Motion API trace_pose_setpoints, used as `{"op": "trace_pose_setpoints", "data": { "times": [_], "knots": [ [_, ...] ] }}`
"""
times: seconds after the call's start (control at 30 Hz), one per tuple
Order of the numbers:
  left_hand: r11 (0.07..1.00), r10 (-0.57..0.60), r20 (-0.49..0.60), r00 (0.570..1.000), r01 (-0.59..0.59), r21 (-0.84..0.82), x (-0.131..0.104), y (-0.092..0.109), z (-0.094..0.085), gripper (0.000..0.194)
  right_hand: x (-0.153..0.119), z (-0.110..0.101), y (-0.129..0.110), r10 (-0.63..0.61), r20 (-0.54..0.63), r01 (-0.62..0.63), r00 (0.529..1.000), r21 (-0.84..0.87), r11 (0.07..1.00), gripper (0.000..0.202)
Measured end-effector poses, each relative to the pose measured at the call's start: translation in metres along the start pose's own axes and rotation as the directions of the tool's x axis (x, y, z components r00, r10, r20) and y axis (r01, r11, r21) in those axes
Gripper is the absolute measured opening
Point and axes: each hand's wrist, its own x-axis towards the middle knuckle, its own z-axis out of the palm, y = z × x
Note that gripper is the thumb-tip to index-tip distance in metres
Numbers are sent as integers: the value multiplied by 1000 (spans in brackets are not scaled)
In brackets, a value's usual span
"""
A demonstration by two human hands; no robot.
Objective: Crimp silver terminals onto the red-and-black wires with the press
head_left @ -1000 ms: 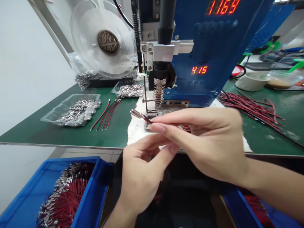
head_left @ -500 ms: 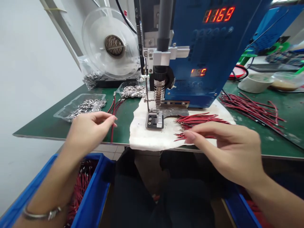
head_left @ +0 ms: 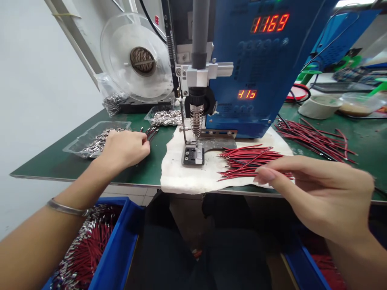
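Note:
My left hand (head_left: 127,147) is closed, fingers curled down over a small group of wires with metal terminals (head_left: 153,131) on the green table. Its back hides whatever is between the fingers. My right hand (head_left: 320,193) is over the near right edge of a bundle of red and black wires (head_left: 248,159). Its thumb and forefinger are brought together; what they pinch, if anything, is too small to tell. Between my hands stands the blue crimping machine (head_left: 242,76), with a small black die block (head_left: 193,156) at its base on a white cloth (head_left: 184,179).
Clear trays of metal terminals (head_left: 87,151) sit left. A clear reel (head_left: 115,60) stands behind. More red and black wires (head_left: 314,139) and a tape roll (head_left: 319,108) lie right. A blue bin (head_left: 121,233) of terminated wires is below left; another blue bin (head_left: 314,262) is below right.
My left hand, which held a red wire upright, has turned over and moved away from me onto the small wire group. My right hand has shifted right. The lower display reads differently.

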Motion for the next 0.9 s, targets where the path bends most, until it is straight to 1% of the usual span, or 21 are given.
{"op": "trace_pose_setpoints", "data": {
  "times": [0.07, 0.1, 0.13, 0.17, 0.2, 0.23, 0.3, 0.4, 0.47, 0.53, 0.6, 0.67, 0.73, 0.8, 0.87, 0.9],
  "knots": [
    [999, 9, 10, 1000, -9, 52, 1, 0, 1, 42, 5, -2, 5, -20, 20, 21, 1000, -33, 999, 7],
    [998, 8, 6, 1000, -9, 67, 2, -1, 2, 42, 8, -3, 8, -29, 48, 31, 998, -51, 998, 4],
    [997, 8, -5, 1000, -7, 72, 3, -1, 2, 40, 13, -4, 11, -35, 99, 42, 995, -70, 997, 3],
    [998, 5, -22, 1000, -4, 68, 3, -2, 3, 39, 17, -6, 15, -35, 162, 49, 986, -85, 995, 6],
    [998, 1, -43, 999, 1, 58, 3, -2, 3, 37, 22, -7, 19, -23, 247, 49, 969, -97, 994, 9],
    [999, -6, -69, 998, 9, 40, 3, -3, 4, 35, 28, -9, 23, -29, 329, 66, 944, -103, 993, 13],
    [1000, -22, -112, 993, 21, -9, 2, -5, 5, 33, 39, -10, 31, -47, 446, 107, 894, -112, 988, 15],
    [994, -58, -148, 987, 44, -98, -3, -10, 4, 39, 56, -9, 43, -74, 556, 186, 828, -148, 971, 22],
    [982, -104, -183, 978, 72, -172, -8, -15, 2, 43, 67, -7, 49, -61, 628, 230, 776, -192, 954, 25],
    [961, -157, -231, 960, 95, -258, -13, -19, 1, 40, 77, -4, 55, -50, 710, 269, 703, -201, 942, 27],
    [936, -192, -259, 947, 97, -339, -18, -21, 1, 36, 84, 0, 59, -36, 768, 288, 640, -195, 938, 31],
    [913, -192, -267, 944, 72, -401, -22, -18, 2, 33, 88, 3, 63, -19, 802, 292, 597, -195, 936, 33],
    [886, -169, -265, 949, 29, -464, -27, -11, 4, 30, 91, 7, 65, -8, 815, 299, 580, -204, 932, 33],
    [836, -162, -283, 945, -22, -549, -33, -1, 5, 27, 93, 10, 66, -16, 812, 313, 584, -207, 927, 32],
    [754, -181, -305, 935, -67, -653, -39, 10, 5, 27, 93, 11, 66, -44, 804, 326, 593, -190, 926, 29],
    [699, -201, -309, 929, -85, -710, -41, 17, 5, 27, 94, 12, 66, -61, 802, 329, 594, -172, 929, 27]
  ]
}}
